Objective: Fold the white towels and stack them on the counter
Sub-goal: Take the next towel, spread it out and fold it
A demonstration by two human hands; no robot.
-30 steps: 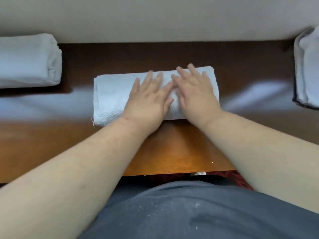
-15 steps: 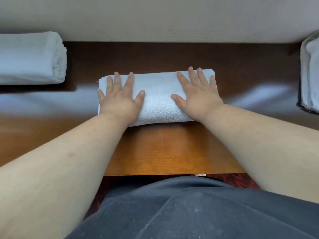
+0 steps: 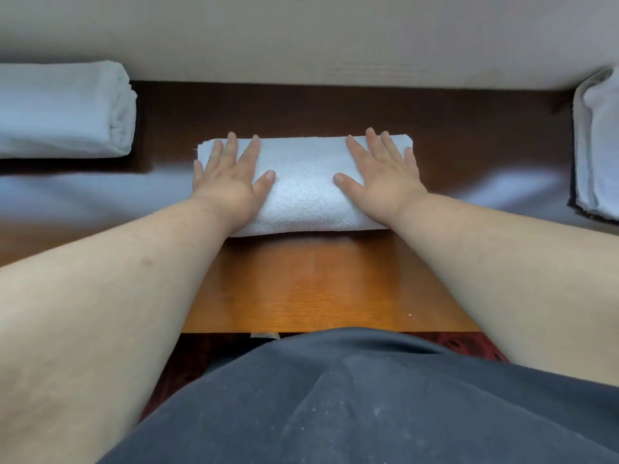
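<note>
**On the counter, a fold pressed flat**

Left of the centre towel [image 3: 303, 182], against the wall [image 3: 301, 35]: a finished folded towel [image 3: 63, 108], likely parked clear of the working space. Laid flat on the centre towel's left end, the left hand [image 3: 227, 179], fingers straight and spread, gripping nothing, pressing down. Mid-counter [image 3: 318, 283], the centre towel itself, folded to a narrow band lying crosswise, well apart from both neighbours. Spread on its right end, the right hand [image 3: 385, 175], fingers likewise straight and fanned, holding nothing. Palms set at opposite ends, apparently to smooth the layers and set the crease before any lift. Right of the centre towel, at the frame's edge, more white cloth [image 3: 599, 145], part cropped, perhaps waiting its turn. Stacking not yet done.
</note>
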